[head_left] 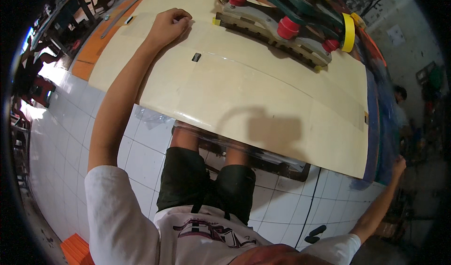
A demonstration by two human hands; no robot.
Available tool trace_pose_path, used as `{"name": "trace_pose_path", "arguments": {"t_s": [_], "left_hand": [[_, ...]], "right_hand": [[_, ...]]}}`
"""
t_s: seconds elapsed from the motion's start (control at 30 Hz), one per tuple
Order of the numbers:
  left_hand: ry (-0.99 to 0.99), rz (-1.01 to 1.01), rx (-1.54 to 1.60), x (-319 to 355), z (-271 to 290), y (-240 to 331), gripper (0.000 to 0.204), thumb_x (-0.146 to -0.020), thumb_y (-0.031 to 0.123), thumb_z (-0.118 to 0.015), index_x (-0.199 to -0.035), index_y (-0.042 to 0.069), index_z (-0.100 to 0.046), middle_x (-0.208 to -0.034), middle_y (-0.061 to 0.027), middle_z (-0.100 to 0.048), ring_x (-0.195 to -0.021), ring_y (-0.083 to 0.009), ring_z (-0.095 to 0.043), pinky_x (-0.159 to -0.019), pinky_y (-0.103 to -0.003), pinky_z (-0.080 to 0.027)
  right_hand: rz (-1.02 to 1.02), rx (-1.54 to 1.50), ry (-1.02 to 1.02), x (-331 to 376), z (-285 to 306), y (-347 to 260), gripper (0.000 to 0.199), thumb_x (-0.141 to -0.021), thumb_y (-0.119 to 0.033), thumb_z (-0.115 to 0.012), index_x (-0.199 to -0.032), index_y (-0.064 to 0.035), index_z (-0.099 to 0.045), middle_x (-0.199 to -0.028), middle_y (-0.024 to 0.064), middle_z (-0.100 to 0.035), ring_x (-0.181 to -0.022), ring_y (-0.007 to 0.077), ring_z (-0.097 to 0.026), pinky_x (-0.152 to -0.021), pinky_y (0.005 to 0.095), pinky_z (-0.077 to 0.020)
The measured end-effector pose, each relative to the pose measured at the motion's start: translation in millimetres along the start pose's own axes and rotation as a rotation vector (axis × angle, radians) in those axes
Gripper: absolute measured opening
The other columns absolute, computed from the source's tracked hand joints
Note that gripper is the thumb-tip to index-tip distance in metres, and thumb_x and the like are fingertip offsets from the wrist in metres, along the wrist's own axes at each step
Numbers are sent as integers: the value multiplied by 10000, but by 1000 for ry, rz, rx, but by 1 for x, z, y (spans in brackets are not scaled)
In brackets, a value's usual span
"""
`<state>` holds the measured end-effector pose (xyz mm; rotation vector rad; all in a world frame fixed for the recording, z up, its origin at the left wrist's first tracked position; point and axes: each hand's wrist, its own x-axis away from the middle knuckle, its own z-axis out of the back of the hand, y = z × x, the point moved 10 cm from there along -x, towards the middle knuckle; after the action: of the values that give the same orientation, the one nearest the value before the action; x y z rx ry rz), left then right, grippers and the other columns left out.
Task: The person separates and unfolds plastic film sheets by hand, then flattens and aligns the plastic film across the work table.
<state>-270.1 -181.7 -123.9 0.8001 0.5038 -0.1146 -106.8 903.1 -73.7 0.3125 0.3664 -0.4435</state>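
Observation:
My left hand (169, 26) rests on the far left part of a large cream sheet (225, 89) that covers the table. Its fingers curl loosely closed, and I see nothing in them. Far out at the right, beyond the table's edge, my right hand (399, 165) is closed beside blue, clear-looking plastic (383, 138). What it grips, if anything, is too small and dark to make out. A dark green machine (282, 4) with red knobs and a long metal bar (270, 39) stands over the sheet's far side, to the right of my left hand.
A small black piece (196, 57) lies on the sheet, left of the middle. Yellow tape (348, 32) hangs on the machine's right end. An orange board edge (84, 63) borders the sheet at left. White floor tiles (145, 161) surround my legs. Another person (400, 96) is at the far right.

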Motion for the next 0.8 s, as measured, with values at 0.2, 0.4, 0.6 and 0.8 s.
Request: {"name": "trace_pose_path", "arguments": {"t_s": [0.2,0.4,0.6,0.8], "left_hand": [[-18,-77,5,-4,-13,-11,246,-913,157,-601,-1015,-59,-660,-862,-130,-687,-755,-142,-621,-677,-285,-518],[-17,-56,59,-1,-15,-3,236,-917,141,-597,-1016,-65,-657,-867,-130,-682,-748,-134,-615,-674,-301,-521],[-4,-41,38,0,-1,-4,229,-900,145,-603,-1055,11,-704,-968,-138,-724,-892,-239,-684,-817,-353,-515],[370,-761,-119,64,61,130,134,-869,44,-640,-995,20,-681,-952,-104,-693,-871,-218,-653,-797,-338,-502]], "right_hand": [[-132,14,255,-16,30,59,235,-885,-242,-599,-1037,-137,-744,-947,166,-719,-866,334,-694,-789,480,-534],[-324,-12,460,-52,195,44,484,-871,-545,-595,-1068,-132,-751,-976,120,-734,-919,349,-681,-844,460,-507],[-60,-154,841,-8,333,-138,447,-928,-513,-578,-1116,-139,-735,-978,70,-749,-881,230,-719,-817,345,-526],[194,-605,740,163,331,-336,185,-951,-132,-621,-1063,-44,-740,-1008,110,-744,-905,183,-715,-787,320,-559]]}}
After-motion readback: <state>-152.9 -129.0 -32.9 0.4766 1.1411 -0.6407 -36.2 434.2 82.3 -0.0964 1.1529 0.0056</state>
